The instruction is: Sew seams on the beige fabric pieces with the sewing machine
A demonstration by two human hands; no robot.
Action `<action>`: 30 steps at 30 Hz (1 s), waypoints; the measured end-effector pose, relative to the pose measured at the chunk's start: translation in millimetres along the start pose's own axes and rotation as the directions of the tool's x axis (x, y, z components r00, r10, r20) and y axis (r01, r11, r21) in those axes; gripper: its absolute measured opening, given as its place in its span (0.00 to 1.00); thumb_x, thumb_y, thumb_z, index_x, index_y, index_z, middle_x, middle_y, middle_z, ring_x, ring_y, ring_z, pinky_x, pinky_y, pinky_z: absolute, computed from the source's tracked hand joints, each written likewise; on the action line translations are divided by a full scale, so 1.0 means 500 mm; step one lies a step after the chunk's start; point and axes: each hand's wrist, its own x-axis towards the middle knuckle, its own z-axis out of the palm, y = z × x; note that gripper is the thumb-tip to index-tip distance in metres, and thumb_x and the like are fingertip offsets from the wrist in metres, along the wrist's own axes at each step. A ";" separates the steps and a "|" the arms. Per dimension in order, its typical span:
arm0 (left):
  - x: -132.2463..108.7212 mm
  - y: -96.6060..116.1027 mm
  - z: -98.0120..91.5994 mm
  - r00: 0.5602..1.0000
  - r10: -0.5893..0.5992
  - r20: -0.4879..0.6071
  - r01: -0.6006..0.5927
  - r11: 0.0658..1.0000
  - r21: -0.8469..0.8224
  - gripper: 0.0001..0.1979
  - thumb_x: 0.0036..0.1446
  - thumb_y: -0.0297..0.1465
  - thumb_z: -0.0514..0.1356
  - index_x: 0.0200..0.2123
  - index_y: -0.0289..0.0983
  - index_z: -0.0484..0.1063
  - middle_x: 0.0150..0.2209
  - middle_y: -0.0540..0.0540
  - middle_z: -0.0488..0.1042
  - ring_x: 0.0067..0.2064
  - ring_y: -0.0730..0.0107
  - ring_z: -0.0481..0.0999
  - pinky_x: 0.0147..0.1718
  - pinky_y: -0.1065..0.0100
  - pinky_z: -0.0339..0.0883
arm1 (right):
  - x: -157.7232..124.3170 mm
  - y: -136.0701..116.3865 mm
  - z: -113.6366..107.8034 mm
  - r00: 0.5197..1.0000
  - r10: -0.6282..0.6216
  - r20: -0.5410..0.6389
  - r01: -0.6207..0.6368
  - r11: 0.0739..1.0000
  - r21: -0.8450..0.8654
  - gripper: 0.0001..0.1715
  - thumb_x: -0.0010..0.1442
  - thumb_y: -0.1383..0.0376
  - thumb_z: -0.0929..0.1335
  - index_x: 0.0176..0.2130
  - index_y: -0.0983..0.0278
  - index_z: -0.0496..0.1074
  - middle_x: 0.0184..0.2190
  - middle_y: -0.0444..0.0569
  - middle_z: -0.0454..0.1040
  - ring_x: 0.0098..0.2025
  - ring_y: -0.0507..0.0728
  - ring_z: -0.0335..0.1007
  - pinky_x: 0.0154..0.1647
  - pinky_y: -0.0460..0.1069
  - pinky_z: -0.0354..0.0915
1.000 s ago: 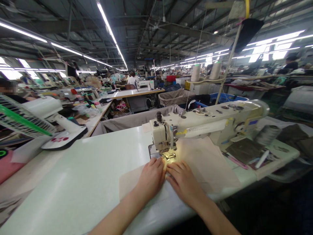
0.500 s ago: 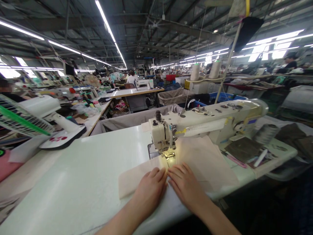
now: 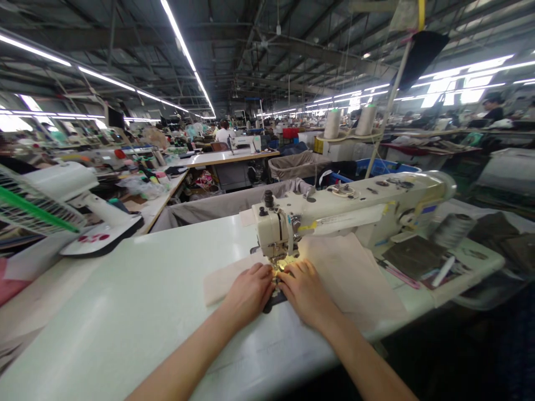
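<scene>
Pale green table [image 3: 125,312] supports a cream sewing machine [image 3: 346,209]. Beige cloth [image 3: 223,278], probably light, soft and easily creased, runs to the machine's needle end, best steadied flat near its edge. Left hand [image 3: 249,291] and right hand [image 3: 304,291] meet there, fingers bent; any pinch is hidden.

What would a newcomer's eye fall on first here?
Probably the cream sewing machine right of centre, with the left hand and right hand close together at its yellow-lit end, beside pale fabric. Next, the white fan with a green stripe at the left edge, then two thread cones behind the machine.
</scene>
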 end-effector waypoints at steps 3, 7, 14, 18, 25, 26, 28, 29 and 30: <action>0.009 -0.018 -0.001 1.000 0.008 -0.016 -0.009 1.000 -0.010 0.12 0.70 0.29 0.51 0.45 0.38 0.75 0.46 0.42 0.74 0.50 0.60 0.71 0.50 0.59 0.70 | -0.001 -0.001 0.001 1.000 0.005 -0.002 -0.005 1.000 0.009 0.08 0.67 0.67 0.69 0.47 0.61 0.75 0.46 0.51 0.75 0.51 0.63 0.67 0.61 0.64 0.59; 0.012 -0.032 0.004 0.998 0.032 -0.052 -0.033 0.999 -0.020 0.13 0.70 0.29 0.50 0.48 0.38 0.74 0.46 0.42 0.74 0.51 0.59 0.71 0.51 0.59 0.71 | -0.023 -0.006 0.006 1.000 0.014 -0.019 -0.013 0.999 0.035 0.11 0.68 0.66 0.68 0.50 0.60 0.74 0.48 0.51 0.75 0.53 0.63 0.68 0.63 0.66 0.56; 0.009 -0.030 0.011 0.996 0.032 -0.078 -0.034 0.999 -0.018 0.13 0.71 0.30 0.49 0.48 0.38 0.73 0.47 0.42 0.74 0.50 0.60 0.72 0.52 0.59 0.70 | -0.057 -0.025 0.017 0.999 0.040 -0.027 -0.038 0.997 0.067 0.15 0.68 0.66 0.67 0.54 0.60 0.72 0.52 0.53 0.75 0.56 0.64 0.69 0.65 0.69 0.54; 0.007 -0.026 0.010 0.995 0.038 -0.090 -0.039 0.999 -0.006 0.13 0.71 0.29 0.50 0.48 0.38 0.74 0.48 0.42 0.75 0.50 0.59 0.71 0.51 0.59 0.71 | -0.061 -0.030 0.021 0.999 0.043 -0.034 -0.040 0.995 0.094 0.15 0.69 0.67 0.66 0.54 0.61 0.72 0.52 0.54 0.75 0.56 0.64 0.69 0.66 0.70 0.52; 0.016 -0.039 -0.007 0.998 -0.007 -0.068 0.002 0.998 -0.070 0.15 0.67 0.24 0.51 0.48 0.37 0.76 0.48 0.42 0.77 0.50 0.60 0.73 0.53 0.59 0.70 | -0.066 -0.025 0.020 0.996 0.022 -0.083 -0.010 0.990 0.140 0.14 0.70 0.69 0.63 0.52 0.60 0.72 0.50 0.52 0.76 0.54 0.62 0.70 0.67 0.69 0.49; 0.018 -0.046 -0.012 0.998 0.002 -0.057 -0.008 0.994 -0.107 0.17 0.66 0.23 0.50 0.50 0.38 0.76 0.50 0.43 0.77 0.52 0.61 0.74 0.55 0.61 0.68 | -0.067 -0.023 0.020 0.994 0.019 -0.103 -0.004 0.989 0.148 0.14 0.70 0.70 0.63 0.52 0.61 0.72 0.50 0.52 0.76 0.54 0.61 0.70 0.67 0.69 0.49; 0.019 -0.062 -0.024 1.000 -0.007 0.010 0.008 0.993 -0.119 0.21 0.65 0.20 0.49 0.52 0.40 0.76 0.53 0.46 0.77 0.55 0.66 0.73 0.59 0.65 0.65 | -0.070 -0.016 0.022 0.987 0.026 -0.158 0.000 0.987 0.158 0.15 0.70 0.71 0.62 0.52 0.62 0.71 0.50 0.53 0.76 0.53 0.61 0.70 0.67 0.69 0.50; 0.016 -0.068 -0.030 0.997 -0.051 0.062 0.055 0.996 -0.069 0.21 0.65 0.20 0.50 0.53 0.41 0.75 0.54 0.47 0.77 0.56 0.67 0.73 0.59 0.67 0.65 | -0.072 -0.011 0.023 0.981 0.034 -0.189 -0.003 0.987 0.161 0.16 0.69 0.72 0.61 0.53 0.62 0.71 0.50 0.53 0.76 0.53 0.61 0.70 0.66 0.68 0.50; 0.010 -0.073 -0.037 0.986 -0.126 0.109 0.126 0.992 0.011 0.20 0.65 0.21 0.50 0.52 0.42 0.75 0.54 0.46 0.76 0.57 0.66 0.73 0.58 0.67 0.66 | -0.074 -0.007 0.024 0.974 0.042 -0.221 -0.006 0.986 0.165 0.18 0.69 0.73 0.60 0.53 0.62 0.71 0.50 0.54 0.76 0.53 0.61 0.70 0.66 0.68 0.52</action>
